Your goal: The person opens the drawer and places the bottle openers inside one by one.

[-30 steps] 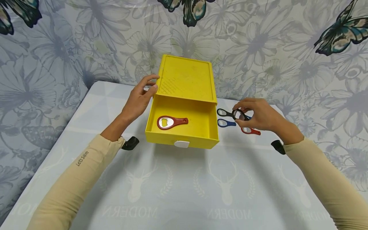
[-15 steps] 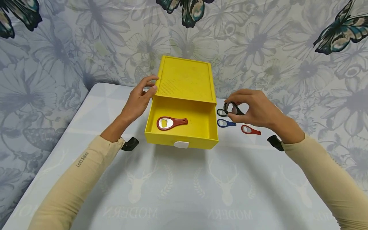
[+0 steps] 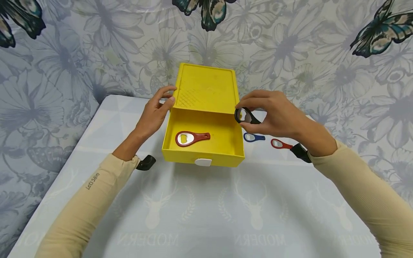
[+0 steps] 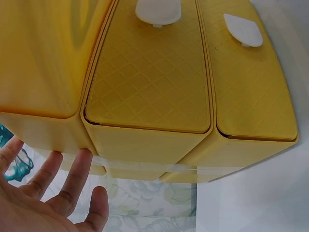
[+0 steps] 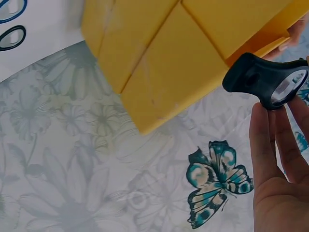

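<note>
My right hand pinches a black bottle opener between thumb and fingers, at the right edge of the pulled-out yellow drawer. In the right wrist view this bottle opener shows its metal insert, fingertips at its ring end. A dark red bottle opener lies inside the drawer. My left hand touches the left side of the yellow drawer unit; its fingers are extended against the wall in the left wrist view.
Right of the unit, a blue bottle opener and a red bottle opener lie on the white table. Another black bottle opener shows in the right wrist view. Closed lower drawers have white handles. A flowered backdrop stands behind.
My right hand has lifted the black bottle opener and carried it left, from above the table to the drawer's right edge. The left hand stays on the unit.
</note>
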`<state>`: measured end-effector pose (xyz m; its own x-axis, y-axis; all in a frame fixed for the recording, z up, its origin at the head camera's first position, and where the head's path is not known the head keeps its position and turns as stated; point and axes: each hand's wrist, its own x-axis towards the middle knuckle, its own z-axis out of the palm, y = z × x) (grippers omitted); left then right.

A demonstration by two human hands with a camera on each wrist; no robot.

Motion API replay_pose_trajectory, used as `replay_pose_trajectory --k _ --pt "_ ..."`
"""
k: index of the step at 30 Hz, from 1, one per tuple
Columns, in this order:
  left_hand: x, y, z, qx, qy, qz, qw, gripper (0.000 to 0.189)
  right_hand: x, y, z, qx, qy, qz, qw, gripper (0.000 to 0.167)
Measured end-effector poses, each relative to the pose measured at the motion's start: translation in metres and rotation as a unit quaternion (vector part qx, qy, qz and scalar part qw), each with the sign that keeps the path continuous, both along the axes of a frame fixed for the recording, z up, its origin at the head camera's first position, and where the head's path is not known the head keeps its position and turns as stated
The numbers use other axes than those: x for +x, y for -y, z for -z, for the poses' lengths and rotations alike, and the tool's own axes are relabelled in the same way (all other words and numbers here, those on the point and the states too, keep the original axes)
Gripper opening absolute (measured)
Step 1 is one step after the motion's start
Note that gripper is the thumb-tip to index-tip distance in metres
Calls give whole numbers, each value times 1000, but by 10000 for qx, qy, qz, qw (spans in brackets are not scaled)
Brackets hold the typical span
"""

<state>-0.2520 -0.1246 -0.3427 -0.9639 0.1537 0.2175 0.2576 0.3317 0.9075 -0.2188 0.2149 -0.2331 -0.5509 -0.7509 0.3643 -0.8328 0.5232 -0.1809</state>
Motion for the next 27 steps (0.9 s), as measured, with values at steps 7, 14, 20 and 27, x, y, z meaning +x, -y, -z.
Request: replay_pose_trajectory --k 7,14,20,27 --pt "-1 0 1 -18 39 13 10000 46 1 16 -4 -13 114 -160 9998 35" --pt "-2 1 1 -21 19 -16 10000 46 0 33 -9 121 267 -122 9995 33" --pt "-1 1 1 -31 10 2 10000 46 2 45 -2 233 230 -386 9987 34" --pt "-2 2 1 -17 -24 34 10000 47 4 56 6 539 164 -349 9978 32"
